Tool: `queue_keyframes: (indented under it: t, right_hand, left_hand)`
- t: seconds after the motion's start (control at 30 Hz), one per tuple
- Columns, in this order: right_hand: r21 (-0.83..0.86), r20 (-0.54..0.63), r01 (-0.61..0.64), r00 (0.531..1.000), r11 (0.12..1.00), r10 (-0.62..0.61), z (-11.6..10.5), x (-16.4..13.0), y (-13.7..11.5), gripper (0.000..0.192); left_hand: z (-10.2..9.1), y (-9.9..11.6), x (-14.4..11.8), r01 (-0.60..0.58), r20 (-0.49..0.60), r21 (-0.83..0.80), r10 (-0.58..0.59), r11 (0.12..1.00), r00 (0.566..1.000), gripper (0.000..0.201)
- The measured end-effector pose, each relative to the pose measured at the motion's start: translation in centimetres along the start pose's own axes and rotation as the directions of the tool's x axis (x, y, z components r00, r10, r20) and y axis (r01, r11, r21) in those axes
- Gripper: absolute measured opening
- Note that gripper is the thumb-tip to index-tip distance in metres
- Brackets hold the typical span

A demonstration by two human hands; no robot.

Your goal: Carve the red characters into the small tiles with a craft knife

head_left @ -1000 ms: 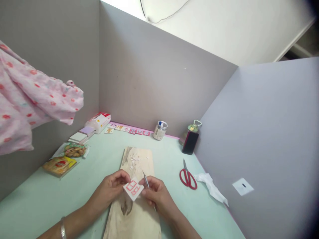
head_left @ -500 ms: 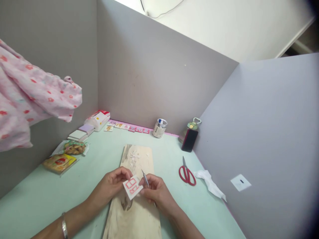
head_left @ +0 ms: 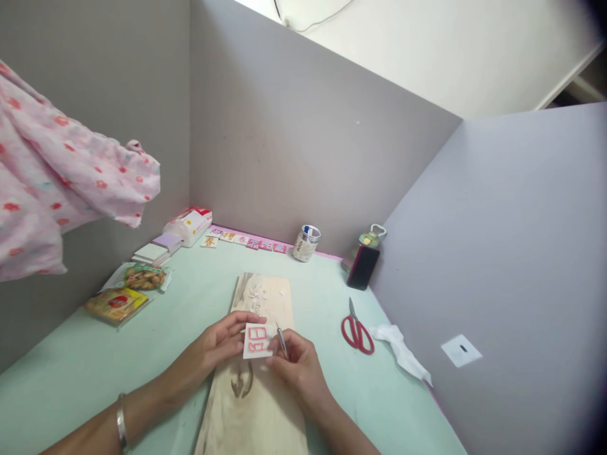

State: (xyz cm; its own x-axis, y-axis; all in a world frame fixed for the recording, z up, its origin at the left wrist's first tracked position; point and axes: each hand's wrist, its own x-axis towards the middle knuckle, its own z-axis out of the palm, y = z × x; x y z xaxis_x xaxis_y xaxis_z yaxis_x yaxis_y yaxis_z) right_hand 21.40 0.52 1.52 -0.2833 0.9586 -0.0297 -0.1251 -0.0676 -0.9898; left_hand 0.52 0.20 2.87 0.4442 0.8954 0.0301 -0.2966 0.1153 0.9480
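Note:
Above the wooden board (head_left: 265, 417), my right hand (head_left: 303, 373) pinches the right edge of a small white square block (head_left: 258, 342) with red outlined marks on its face. The same hand also holds a slim metal craft knife (head_left: 281, 339), its pointed tip up and away from the block. My left hand (head_left: 225, 338) is at the block's left side, fingers stretched along its upper left and thumb near the left edge. Whether those fingertips touch the block is hard to tell. Pale shavings (head_left: 256, 296) lie on the far part of the board.
Red-handled scissors (head_left: 357, 333) and a crumpled white tissue (head_left: 403, 354) lie right. A phone (head_left: 364, 268) leans near a tin (head_left: 306, 244) at the back. Small character tiles (head_left: 265, 246) line the rear edge. Snack packets (head_left: 118, 305), stacked blocks (head_left: 152, 253) and a tissue pack (head_left: 192, 226) sit left.
The white block has turned from tilted to nearly square-on. My left fingers have straightened and loosened from its corner. My right hand keeps the block and craft knife.

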Motion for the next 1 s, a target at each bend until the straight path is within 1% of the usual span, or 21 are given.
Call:
queue_keyframes:
  t: [0.1, 0.17, 0.57, 0.73, 0.9, 1.0]
  right_hand:
    - [-0.009, -0.002, -0.006, 1.0, 1.0, 0.006, 0.0, -0.1, -0.1, 0.02]
    - [-0.014, 0.0, -0.011, 1.0, 1.0, 0.011, 0.1, -0.1, -0.2, 0.02]
    - [-0.023, 0.021, -0.004, 1.0, 1.0, 0.004, -0.1, -0.1, -0.2, 0.023]
    - [-0.026, 0.044, -0.026, 0.999, 0.999, 0.027, -0.2, -0.3, -0.4, 0.026]
    - [-0.019, 0.039, -0.039, 0.998, 0.999, 0.04, -0.3, -0.2, -0.3, 0.027]
    - [-0.021, 0.041, -0.045, 0.998, 0.999, 0.045, -0.4, -0.1, -0.4, 0.028]
  left_hand:
    - [0.2, 0.3, -0.1, 0.012, 0.042, -0.063, -0.01, 0.998, 0.999, 0.045]
    - [0.2, 0.2, 0.0, 0.01, 0.051, -0.084, -0.006, 0.996, 0.999, 0.048]
    - [-0.5, -0.7, 0.2, 0.002, 0.046, -0.078, 0.001, 0.997, 0.999, 0.048]
    - [-0.9, -1.0, 0.4, -0.007, 0.038, -0.106, 0.011, 0.994, 0.999, 0.047]
    - [-1.0, -1.4, 0.8, -0.023, 0.023, -0.142, 0.026, 0.99, 0.999, 0.051]
    - [-0.9, -1.4, 0.9, -0.025, 0.015, -0.139, 0.028, 0.99, 0.999, 0.05]
